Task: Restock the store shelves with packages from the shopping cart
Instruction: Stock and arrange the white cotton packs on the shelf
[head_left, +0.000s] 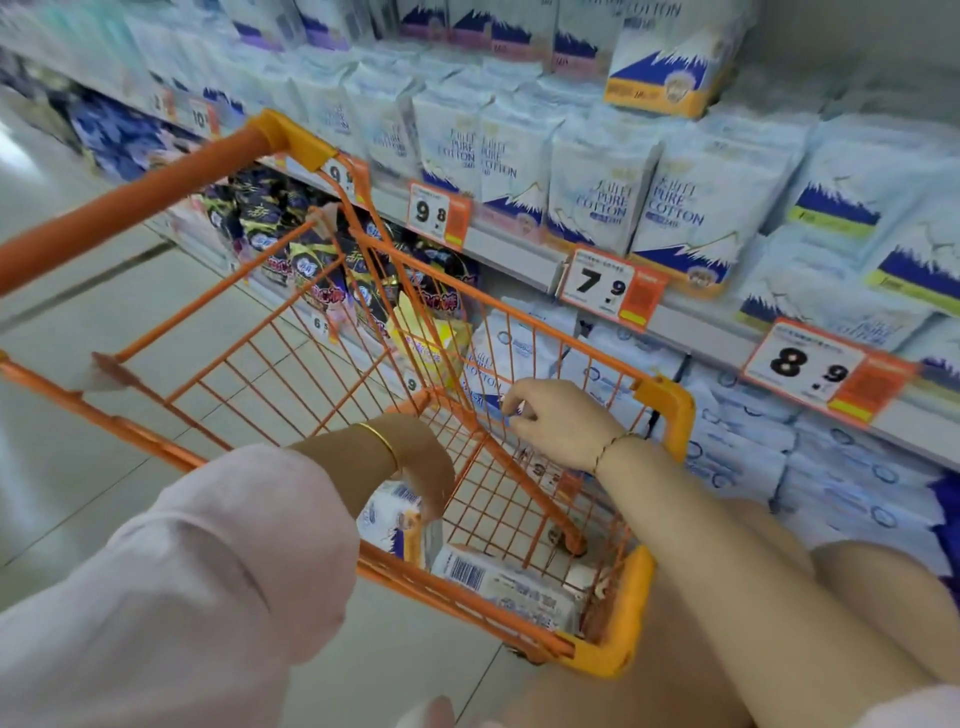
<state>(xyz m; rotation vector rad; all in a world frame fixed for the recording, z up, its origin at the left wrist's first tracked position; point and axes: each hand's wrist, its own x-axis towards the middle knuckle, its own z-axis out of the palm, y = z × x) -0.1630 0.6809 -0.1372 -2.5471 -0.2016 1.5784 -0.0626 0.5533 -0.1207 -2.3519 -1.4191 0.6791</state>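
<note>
An orange wire shopping cart (291, 137) stands tilted beside the store shelves (524, 254). In its near end are two white packages: one upright (387, 512) and one lying flat with a barcode (511, 584). My left hand (426, 475), with a gold bangle on the wrist, reaches down into the cart, and its blurred fingers close on the top of the upright package. My right hand (561, 423) hovers inside the cart near its right rim, fingers loosely curled, holding nothing that I can see.
The shelves hold rows of white-and-blue cotton packages (587, 192) with orange price tags (608, 286) on the shelf edges. Dark packets (311, 260) fill the lower shelf farther left. White packs (737, 457) crowd the low shelf at right. Pale tiled floor (104, 291) lies to the left.
</note>
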